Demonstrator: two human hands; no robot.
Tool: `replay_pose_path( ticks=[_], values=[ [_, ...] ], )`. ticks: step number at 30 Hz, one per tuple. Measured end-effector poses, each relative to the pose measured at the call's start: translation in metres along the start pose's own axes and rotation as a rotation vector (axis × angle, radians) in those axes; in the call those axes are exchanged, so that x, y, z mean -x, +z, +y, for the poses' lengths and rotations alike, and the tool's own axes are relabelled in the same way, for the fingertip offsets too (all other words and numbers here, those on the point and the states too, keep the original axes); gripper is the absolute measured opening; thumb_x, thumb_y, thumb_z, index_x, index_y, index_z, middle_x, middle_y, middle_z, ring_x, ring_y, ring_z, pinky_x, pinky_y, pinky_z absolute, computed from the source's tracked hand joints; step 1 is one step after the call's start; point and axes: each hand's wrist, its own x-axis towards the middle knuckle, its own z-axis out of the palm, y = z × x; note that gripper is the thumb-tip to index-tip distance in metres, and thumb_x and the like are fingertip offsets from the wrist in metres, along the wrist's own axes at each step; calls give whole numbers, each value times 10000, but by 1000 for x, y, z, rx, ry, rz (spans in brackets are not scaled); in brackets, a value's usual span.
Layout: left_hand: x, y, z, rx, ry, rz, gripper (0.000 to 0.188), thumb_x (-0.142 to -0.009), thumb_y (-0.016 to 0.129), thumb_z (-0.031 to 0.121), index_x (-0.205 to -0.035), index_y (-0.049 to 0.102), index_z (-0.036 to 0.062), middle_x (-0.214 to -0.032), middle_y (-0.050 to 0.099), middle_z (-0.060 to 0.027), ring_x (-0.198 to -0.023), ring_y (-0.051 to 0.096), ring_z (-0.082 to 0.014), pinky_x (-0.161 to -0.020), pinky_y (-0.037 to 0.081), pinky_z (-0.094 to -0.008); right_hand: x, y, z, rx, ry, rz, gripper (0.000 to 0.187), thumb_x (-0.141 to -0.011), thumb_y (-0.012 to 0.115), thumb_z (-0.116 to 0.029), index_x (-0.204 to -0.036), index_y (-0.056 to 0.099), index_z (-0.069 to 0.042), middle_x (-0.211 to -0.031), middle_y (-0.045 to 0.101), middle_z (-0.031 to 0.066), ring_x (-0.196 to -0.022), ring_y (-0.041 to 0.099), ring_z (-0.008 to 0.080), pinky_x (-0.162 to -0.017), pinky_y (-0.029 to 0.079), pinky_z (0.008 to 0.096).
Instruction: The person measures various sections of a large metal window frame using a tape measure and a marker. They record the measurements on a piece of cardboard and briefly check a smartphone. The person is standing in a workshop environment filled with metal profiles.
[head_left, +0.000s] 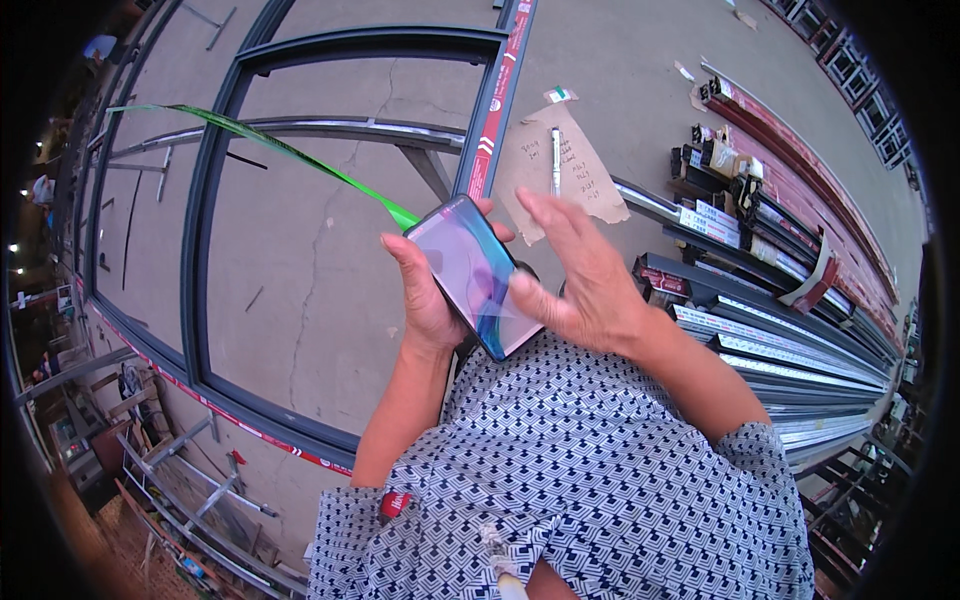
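While the left hand (425,290) grips a smartphone (475,272) above the grey window frame (205,240), the right hand (580,275), fingers spread, touches its screen.

I see even, bright daylight with soft shadows, glare on the phone screen (475,272), slight motion blur on my right hand (580,280), and dark, bent fisheye edges.

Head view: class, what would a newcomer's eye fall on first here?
First, the glossy dark rectangular smartphone at centre, held in the left hand, with the open right hand at its lower edge. Next, the large dark grey metal window frame lying on the concrete floor to the left. Stacked dark aluminium profiles fill the right.
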Motion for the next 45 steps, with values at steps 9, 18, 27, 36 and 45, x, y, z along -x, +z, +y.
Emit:
replay_pose_path(
  ticks=[9,18,27,36,45],
  values=[
    [-3,4,-4,-34,84,109,1051,-870,308,882,-1388,493,-15,-1160,689,-128,-1030,675,-205,-896,568,-352,10,25,-22,10,228,-286,1071,-797,778,-434,-1544,196,67,-1246,526,346,-1060,622,499,-897,538,500],
    [-11,-4,-22,-172,45,89,1048,-901,268,865,-1471,433,1,-1315,632,-166,-1146,623,-259,-1009,503,-407,12,22,-2,-206,231,-137,947,-759,785,-349,-1518,304,-51,-1275,544,300,-1135,563,487,-1019,475,499],
    [-13,-1,-36,-7,-15,149,967,-904,355,845,-1417,466,33,-1305,573,-99,-1233,537,-248,-1082,430,-442,34,14,37,-523,165,-67,976,-741,795,-233,-1517,238,-34,-1269,522,288,-1201,548,424,-1017,462,459],
    [-23,-40,-7,-31,-98,215,849,-1003,281,723,-1374,494,-10,-842,623,-59,-486,437,-80,-408,356,-203,187,-48,118,-538,729,142,970,-706,740,-165,-1527,249,-1,-1389,478,202,-1288,489,273,-1110,386,364],
    [-25,-28,-4,38,-138,271,700,-1034,384,640,-1279,557,7,-755,551,-28,-555,448,-138,-540,413,-278,442,7,140,-1184,1477,-357,748,-776,631,-109,-1495,435,-172,-845,546,-43,-595,438,81,-529,373,229]
  ],
)
